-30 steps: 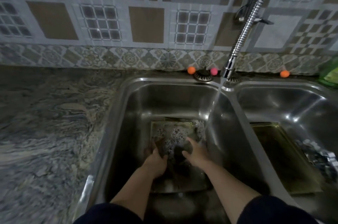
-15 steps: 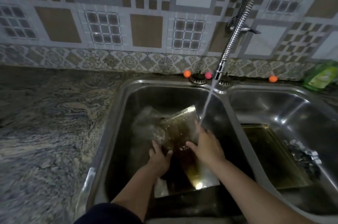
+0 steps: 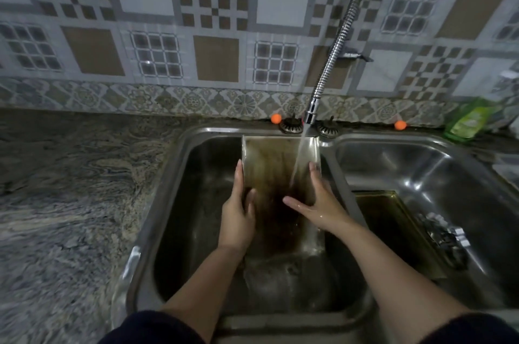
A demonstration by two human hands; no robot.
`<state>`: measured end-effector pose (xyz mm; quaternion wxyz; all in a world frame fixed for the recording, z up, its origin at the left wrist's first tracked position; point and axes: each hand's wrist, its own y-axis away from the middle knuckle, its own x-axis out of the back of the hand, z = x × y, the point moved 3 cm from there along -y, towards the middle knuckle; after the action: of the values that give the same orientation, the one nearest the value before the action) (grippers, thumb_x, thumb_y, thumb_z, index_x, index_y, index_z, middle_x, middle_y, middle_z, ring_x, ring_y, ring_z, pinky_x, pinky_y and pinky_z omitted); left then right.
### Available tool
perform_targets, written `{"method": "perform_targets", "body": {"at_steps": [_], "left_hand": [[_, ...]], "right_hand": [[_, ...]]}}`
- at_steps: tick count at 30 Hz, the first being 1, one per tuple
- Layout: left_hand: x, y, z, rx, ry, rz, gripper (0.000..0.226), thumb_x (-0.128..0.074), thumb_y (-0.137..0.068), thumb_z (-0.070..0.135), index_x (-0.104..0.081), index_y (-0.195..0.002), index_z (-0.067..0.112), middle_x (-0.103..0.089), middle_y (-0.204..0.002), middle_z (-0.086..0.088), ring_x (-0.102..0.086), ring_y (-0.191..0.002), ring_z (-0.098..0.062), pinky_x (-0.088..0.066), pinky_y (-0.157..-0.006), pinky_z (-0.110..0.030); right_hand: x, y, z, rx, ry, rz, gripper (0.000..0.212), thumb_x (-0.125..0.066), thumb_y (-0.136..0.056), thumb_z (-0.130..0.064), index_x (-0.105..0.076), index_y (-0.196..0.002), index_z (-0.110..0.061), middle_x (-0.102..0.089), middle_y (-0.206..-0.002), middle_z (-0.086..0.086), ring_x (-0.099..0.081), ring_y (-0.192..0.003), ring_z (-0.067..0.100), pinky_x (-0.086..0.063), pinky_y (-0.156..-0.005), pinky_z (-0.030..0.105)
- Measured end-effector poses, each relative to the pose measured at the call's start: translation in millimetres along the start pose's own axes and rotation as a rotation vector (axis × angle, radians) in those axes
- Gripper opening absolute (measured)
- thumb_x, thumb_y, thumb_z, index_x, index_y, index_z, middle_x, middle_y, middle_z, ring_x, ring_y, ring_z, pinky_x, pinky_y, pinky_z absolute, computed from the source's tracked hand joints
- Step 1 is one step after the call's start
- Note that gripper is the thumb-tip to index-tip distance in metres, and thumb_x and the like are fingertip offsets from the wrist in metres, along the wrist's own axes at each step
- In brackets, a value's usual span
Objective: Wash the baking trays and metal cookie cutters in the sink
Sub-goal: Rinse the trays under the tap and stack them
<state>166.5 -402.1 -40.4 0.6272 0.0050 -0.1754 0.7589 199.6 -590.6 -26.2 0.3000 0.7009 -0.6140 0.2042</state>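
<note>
The baking tray (image 3: pixel 276 175) now stands tilted up in the left sink basin (image 3: pixel 196 203), its far edge raised to the basin's back rim; half a second ago it lay lower and turned at an angle, and a second ago it lay nearly flat on the basin floor. The left hand (image 3: pixel 237 217) grips the tray's left edge, fingers running straight up along that edge and the thumb curled onto the tray's stained inner face. The right hand (image 3: pixel 320 203) holds the right edge, fingers up along the rim and the thumb spread wide across the dark brown face; earlier this hand lay over the tray's top. Water from the flexible metal faucet (image 3: pixel 337 48) now strikes the tray's face just left of the right hand's fingers and runs down between the two hands, where before it fell past the tray's edge.

Right of the right hand, in the right basin (image 3: pixel 421 163), a second tray (image 3: pixel 393 228) lies flat, with a pile of metal cookie cutters (image 3: pixel 443 237) at its far side, as before. A green bottle (image 3: pixel 469 121) stands on the counter beyond that basin.
</note>
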Motion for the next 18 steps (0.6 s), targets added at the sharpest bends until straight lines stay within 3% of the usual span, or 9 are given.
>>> {"method": "perform_targets", "body": {"at_steps": [4, 6, 9, 11, 13, 15, 17, 18], "left_hand": [[-6, 1, 20, -0.085, -0.022, 0.075, 0.065, -0.042, -0.099, 0.003, -0.019, -0.146, 0.041, -0.046, -0.131, 0.028, -0.042, -0.117, 0.022, -0.031, -0.097, 0.000], [-11, 2, 28, -0.142, -0.047, 0.057, 0.063, -0.041, -0.100, 0.005, -0.021, -0.147, 0.041, -0.045, -0.143, 0.014, -0.040, -0.128, 0.010, -0.033, -0.105, -0.010], [-21, 8, 43, -0.278, -0.150, -0.014, 0.057, -0.041, -0.100, 0.008, -0.025, -0.149, 0.033, -0.036, -0.149, 0.013, -0.034, -0.134, 0.007, -0.033, -0.110, -0.018], [-29, 12, 49, -0.369, -0.247, -0.070, 0.064, -0.042, -0.098, 0.005, -0.017, -0.149, 0.036, -0.027, -0.152, 0.016, -0.030, -0.135, 0.008, -0.032, -0.109, -0.014], [-38, 15, 48, -0.430, -0.313, -0.149, 0.067, -0.042, -0.098, 0.010, -0.009, -0.149, 0.038, -0.017, -0.156, 0.016, -0.023, -0.141, 0.002, -0.030, -0.113, -0.021], [-47, 16, 45, -0.435, -0.295, -0.230, 0.058, -0.036, -0.101, 0.026, -0.007, -0.149, 0.040, -0.010, -0.158, 0.016, -0.012, -0.145, -0.001, -0.021, -0.118, -0.027], [-56, 13, 48, -0.379, -0.197, -0.284, 0.049, -0.024, -0.102, 0.037, -0.011, -0.150, 0.036, -0.008, -0.159, 0.018, -0.004, -0.146, -0.001, -0.011, -0.121, -0.030], [-60, 8, 50, -0.342, -0.146, -0.290, 0.049, -0.018, -0.101, 0.042, -0.012, -0.149, 0.035, -0.007, -0.158, 0.019, -0.001, -0.146, 0.000, -0.008, -0.121, -0.032]], "right_hand": [[-10, -2, -39, 0.024, -0.023, -0.023, 0.113, -0.061, -0.073, -0.070, 0.016, -0.149, -0.038, 0.022, -0.158, -0.003, 0.016, -0.146, 0.017, -0.005, -0.119, 0.042], [-13, -2, -63, 0.091, -0.174, 0.003, 0.114, -0.061, -0.074, -0.069, 0.020, -0.148, -0.036, 0.017, -0.159, -0.008, 0.005, -0.147, 0.014, -0.011, -0.119, 0.039], [-6, -4, -88, 0.115, -0.426, 0.130, 0.116, -0.065, -0.070, -0.070, 0.021, -0.143, -0.046, 0.002, -0.161, -0.007, -0.016, -0.146, 0.019, -0.023, -0.117, 0.043], [4, -5, -93, 0.117, -0.593, 0.255, 0.109, -0.068, -0.078, -0.056, 0.022, -0.140, -0.052, -0.024, -0.152, -0.008, -0.037, -0.136, 0.022, -0.033, -0.111, 0.044], [18, -2, -92, 0.136, -0.674, 0.354, 0.093, -0.062, -0.090, -0.038, 0.012, -0.145, -0.049, -0.038, -0.139, -0.014, -0.050, -0.122, 0.016, -0.040, -0.101, 0.035], [29, 3, -87, 0.179, -0.724, 0.373, 0.077, -0.053, -0.096, -0.032, 0.003, -0.149, -0.045, -0.048, -0.139, -0.004, -0.054, -0.119, 0.010, -0.043, -0.095, 0.031], [34, 12, -83, 0.210, -0.774, 0.308, 0.069, -0.047, -0.099, -0.028, -0.002, -0.150, -0.043, -0.048, -0.130, -0.013, -0.048, -0.116, 0.000, -0.041, -0.095, 0.026], [34, 15, -80, 0.222, -0.775, 0.284, 0.067, -0.046, -0.099, -0.030, -0.004, -0.149, -0.046, -0.042, -0.139, -0.010, -0.043, -0.121, 0.001, -0.039, -0.096, 0.024]]}}
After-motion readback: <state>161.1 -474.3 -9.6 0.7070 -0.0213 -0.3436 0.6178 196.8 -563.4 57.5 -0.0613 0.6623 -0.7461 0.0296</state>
